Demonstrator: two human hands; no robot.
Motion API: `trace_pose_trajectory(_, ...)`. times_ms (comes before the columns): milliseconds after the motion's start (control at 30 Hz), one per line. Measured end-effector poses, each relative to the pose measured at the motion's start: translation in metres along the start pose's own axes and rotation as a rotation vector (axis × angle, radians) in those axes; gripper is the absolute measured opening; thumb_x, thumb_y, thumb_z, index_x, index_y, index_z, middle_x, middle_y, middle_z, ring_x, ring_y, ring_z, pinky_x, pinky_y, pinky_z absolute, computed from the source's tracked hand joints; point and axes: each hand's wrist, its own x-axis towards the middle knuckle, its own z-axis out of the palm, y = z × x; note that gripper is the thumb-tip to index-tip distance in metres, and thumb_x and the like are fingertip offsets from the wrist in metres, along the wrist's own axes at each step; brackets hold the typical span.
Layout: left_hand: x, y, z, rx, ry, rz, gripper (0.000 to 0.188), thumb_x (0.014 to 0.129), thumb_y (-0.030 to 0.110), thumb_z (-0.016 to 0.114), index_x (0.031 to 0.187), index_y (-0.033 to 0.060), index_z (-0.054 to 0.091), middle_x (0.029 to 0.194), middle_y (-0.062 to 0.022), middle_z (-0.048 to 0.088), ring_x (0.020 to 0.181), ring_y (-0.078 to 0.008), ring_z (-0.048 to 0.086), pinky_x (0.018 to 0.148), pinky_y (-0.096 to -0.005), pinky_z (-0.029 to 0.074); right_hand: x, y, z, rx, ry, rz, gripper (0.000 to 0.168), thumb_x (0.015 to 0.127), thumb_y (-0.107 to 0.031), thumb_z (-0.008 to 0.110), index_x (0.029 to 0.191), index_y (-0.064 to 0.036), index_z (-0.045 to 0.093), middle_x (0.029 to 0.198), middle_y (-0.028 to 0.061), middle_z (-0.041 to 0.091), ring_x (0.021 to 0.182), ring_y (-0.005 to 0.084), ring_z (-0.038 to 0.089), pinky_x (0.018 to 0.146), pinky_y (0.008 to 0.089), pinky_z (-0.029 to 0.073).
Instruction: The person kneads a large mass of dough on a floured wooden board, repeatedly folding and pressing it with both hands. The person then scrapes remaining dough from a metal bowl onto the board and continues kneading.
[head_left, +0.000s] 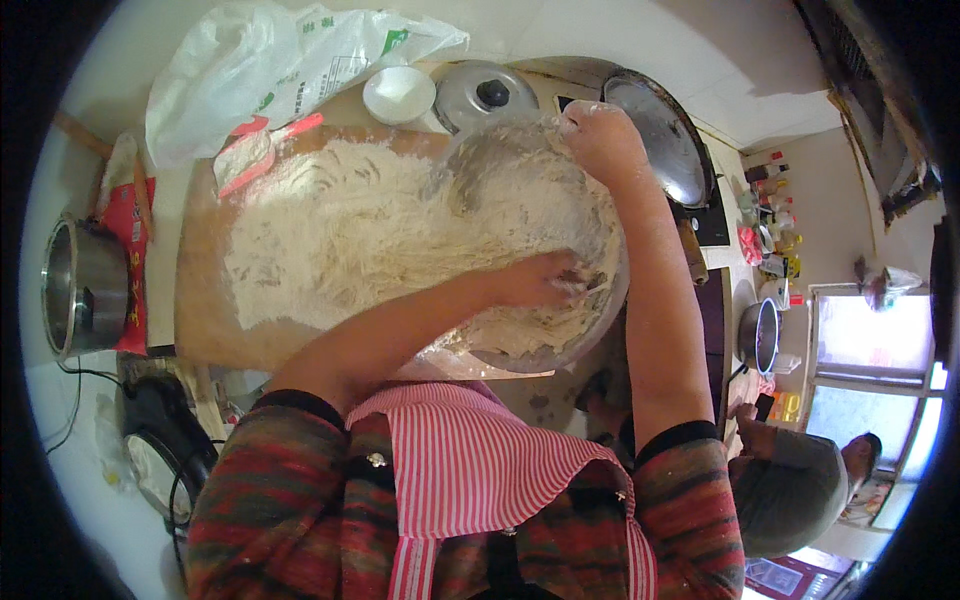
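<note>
A large metal bowl (616, 300) is tipped over the right end of a wooden board (206, 300), its mouth facing left. Pale, floury dough (517, 330) coats the inside of the bowl. It runs on into a wide heap of loose flour mixture (337, 232) across the board. At the bowl's far rim, my right hand (606, 139) grips the edge, its knuckles dusted with flour. My left hand (559, 281) reaches inside the bowl, fingers curled against the dough on the wall. Whether those fingers hold any dough is hard to see.
A red-edged scoop (247, 161) with flour lies by a white plastic bag (277, 75). Behind the board are a white bowl (399, 95), a pot lid (487, 94) and a large pan (664, 135). A steel pot (86, 289) stands left. Another person (795, 480) is at the right.
</note>
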Motion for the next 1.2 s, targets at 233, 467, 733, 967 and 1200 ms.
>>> trace_pose_trajectory(233,-0.016,-0.007,0.034,-0.217,-0.062,-0.007,0.052,0.073,0.019,0.067,0.118,0.0008,0.048,0.110,-0.0172,0.052,0.103,-0.0295,0.050,0.090,-0.0351,0.040,-0.001,0.001,-0.001,-0.057,0.026,-0.091,0.024,0.080,-0.025,0.050,0.080,-0.003,0.060,0.082,0.0183,0.060,0.082,0.0363,0.056,0.072,0.0427,0.045)
trace_pose_trajectory(467,-0.038,-0.016,0.001,0.346,-0.379,0.115,0.048,0.067,0.028,0.069,0.107,0.0041,0.058,0.107,-0.0142,0.057,0.102,-0.0315,0.050,0.087,-0.0388,0.040,-0.002,0.005,0.001,-0.102,-0.054,-0.063,0.019,0.076,-0.019,0.050,0.081,-0.005,0.062,0.087,0.0159,0.062,0.086,0.0339,0.058,0.074,0.0437,0.047)
trace_pose_trajectory(733,-0.080,0.016,-0.082,0.586,-0.167,-0.003,0.041,0.066,0.025,0.067,0.100,0.0039,0.059,0.106,-0.0137,0.054,0.100,-0.0325,0.051,0.090,-0.0444,0.036,0.003,0.000,0.001,-0.136,-0.041,-0.079,0.020,0.076,-0.021,0.052,0.084,-0.006,0.064,0.085,0.0159,0.062,0.086,0.0336,0.059,0.074,0.0434,0.048)
trace_pose_trajectory(967,-0.052,-0.007,0.018,0.494,-0.129,0.274,0.043,0.067,0.022,0.064,0.105,0.0042,0.057,0.107,-0.0139,0.054,0.101,-0.0317,0.051,0.090,-0.0451,0.036,-0.001,0.002,0.001,-0.084,-0.006,-0.086,0.025,0.080,-0.027,0.052,0.083,-0.003,0.060,0.081,0.0188,0.061,0.081,0.0372,0.057,0.073,0.0452,0.045)
trace_pose_trajectory(1200,-0.056,-0.009,0.006,0.804,-0.418,0.023,0.040,0.065,0.027,0.064,0.101,0.0123,0.060,0.108,-0.0076,0.055,0.106,-0.0243,0.050,0.093,-0.0434,0.033,-0.012,-0.001,-0.004,-0.117,-0.013,-0.106,0.022,0.079,-0.024,0.051,0.083,-0.004,0.059,0.080,0.0182,0.061,0.080,0.0366,0.057,0.072,0.0457,0.045)
